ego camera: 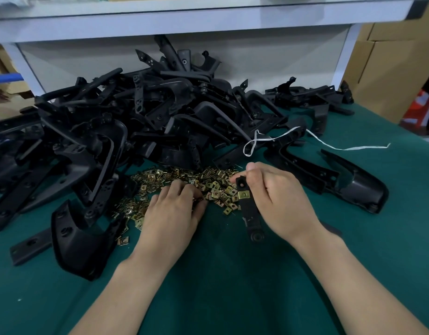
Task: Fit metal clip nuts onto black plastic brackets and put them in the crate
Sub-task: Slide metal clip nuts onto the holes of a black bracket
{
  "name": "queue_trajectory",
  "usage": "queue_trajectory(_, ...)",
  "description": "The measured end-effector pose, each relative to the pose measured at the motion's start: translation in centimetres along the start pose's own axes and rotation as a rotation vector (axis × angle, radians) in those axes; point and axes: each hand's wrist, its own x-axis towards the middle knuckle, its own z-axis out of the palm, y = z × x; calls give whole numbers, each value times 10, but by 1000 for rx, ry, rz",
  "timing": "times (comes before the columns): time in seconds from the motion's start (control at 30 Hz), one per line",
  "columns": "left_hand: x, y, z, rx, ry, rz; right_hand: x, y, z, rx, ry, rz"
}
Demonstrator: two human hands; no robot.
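Observation:
My right hand (276, 201) grips a black plastic bracket (249, 213) by its upper end, and one brass clip nut (244, 195) sits clipped on its arm. My left hand (174, 211) lies palm down on the heap of loose brass clip nuts (184, 184), its fingertips curled into them and pinching at a nut by the fingertips. A big pile of black brackets (136, 122) fills the table behind and to the left. No crate is in view.
The table has a green mat (232, 286). One bracket (75, 238) lies close to my left forearm, another (353, 182) to the right. A white string (329, 145) trails across the right side. A white shelf (184, 25) overhangs the back; cardboard boxes (389, 68) stand at the right.

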Motion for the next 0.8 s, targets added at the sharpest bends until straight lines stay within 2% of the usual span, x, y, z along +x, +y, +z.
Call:
queue_trajectory(0.13, 0, 0, 2, -72, 36, 22, 0, 1, 0, 0, 6, 9)
queue_trajectory(0.37, 3, -2, 1, -167, 193, 16, 2, 2, 1, -4, -5, 15)
queue_trajectory(0.6, 3, -3, -1, -153, 190, 32, 3, 5, 1, -17, 17, 27)
queue_trajectory(0.7, -1, 7, -5, -410, 178, 44, 4, 6, 1, -11, 20, 37)
queue_trajectory(0.8, -8, 23, -5, -769, 15, -6, 5, 6, 2, -8, 29, 36)
